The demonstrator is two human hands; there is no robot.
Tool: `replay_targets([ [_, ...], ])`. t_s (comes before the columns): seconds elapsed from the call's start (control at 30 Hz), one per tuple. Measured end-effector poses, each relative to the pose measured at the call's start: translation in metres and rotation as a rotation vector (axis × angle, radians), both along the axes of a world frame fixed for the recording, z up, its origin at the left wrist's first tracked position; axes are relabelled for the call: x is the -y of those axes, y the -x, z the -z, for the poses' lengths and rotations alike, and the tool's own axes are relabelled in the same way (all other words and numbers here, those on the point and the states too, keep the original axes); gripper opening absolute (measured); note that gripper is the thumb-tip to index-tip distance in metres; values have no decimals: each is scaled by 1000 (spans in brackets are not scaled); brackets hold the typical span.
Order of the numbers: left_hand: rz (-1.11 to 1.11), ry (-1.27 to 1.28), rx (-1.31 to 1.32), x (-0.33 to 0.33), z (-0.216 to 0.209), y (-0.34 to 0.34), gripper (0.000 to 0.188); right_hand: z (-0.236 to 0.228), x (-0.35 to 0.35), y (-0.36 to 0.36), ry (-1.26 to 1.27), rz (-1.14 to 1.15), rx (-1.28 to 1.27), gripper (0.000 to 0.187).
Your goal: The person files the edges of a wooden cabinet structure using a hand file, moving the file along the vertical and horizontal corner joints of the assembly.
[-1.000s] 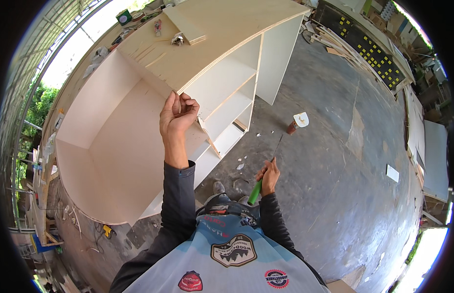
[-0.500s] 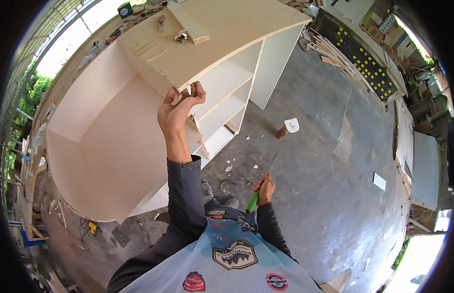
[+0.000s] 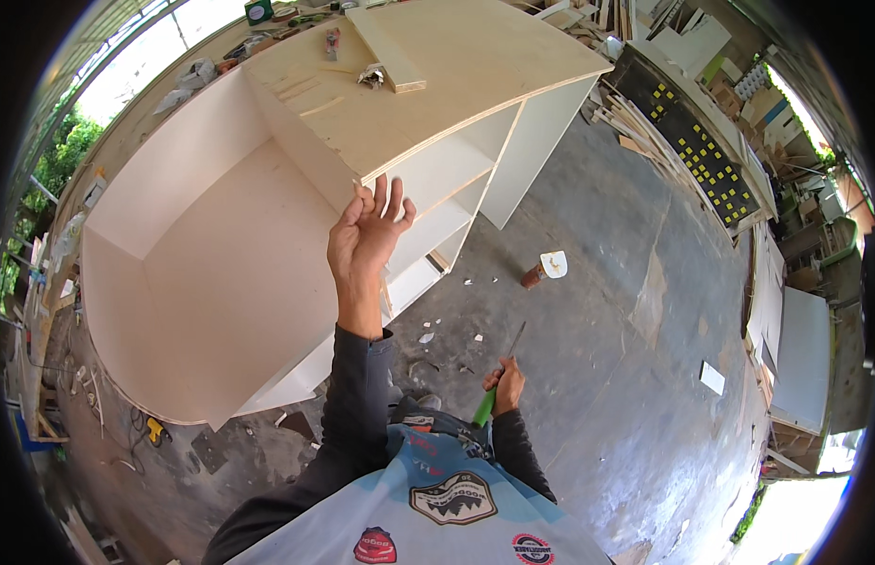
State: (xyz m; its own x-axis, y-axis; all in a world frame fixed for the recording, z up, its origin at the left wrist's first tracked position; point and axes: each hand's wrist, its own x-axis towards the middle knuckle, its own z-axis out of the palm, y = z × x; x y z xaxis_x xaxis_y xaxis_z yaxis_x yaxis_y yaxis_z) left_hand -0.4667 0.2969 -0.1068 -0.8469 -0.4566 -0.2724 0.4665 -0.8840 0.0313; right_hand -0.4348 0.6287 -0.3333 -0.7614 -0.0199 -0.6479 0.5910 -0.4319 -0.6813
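Observation:
My left hand (image 3: 369, 235) is raised at the front corner of a wooden cabinet (image 3: 475, 80), palm up with its fingers apart. Its thumb and forefinger come close together by the corner of the plywood top; whether they touch the edge is hard to tell. Lower down, my right hand (image 3: 509, 387) is closed around a green-handled tool (image 3: 485, 407) with a narrow metal blade pointing up and away from me. The cabinet has a pale, open bay on the left and white shelved compartments on the right.
On the cabinet top lie a wooden strip (image 3: 385, 52), crumpled scrap (image 3: 371, 75) and a small red tool (image 3: 333, 42). A brown container with a white lid (image 3: 553, 265) stands on the concrete floor among scraps. A yellow power tool (image 3: 156, 432) lies lower left; boards lean at right.
My left hand has let go of the cabinet corner, and its fingers have spread. The view has shifted slightly. My right hand still holds the green-handled tool.

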Motion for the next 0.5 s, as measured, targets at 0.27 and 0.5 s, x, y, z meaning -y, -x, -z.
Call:
replay_targets([
  [0.27,-7,-48,181,8,-48,0,34,0,21,7,-47,-46,-23,29],
  [0.5,-37,-219,275,22,-51,4,18,-11,43,-11,-12,-103,-29,16],
])
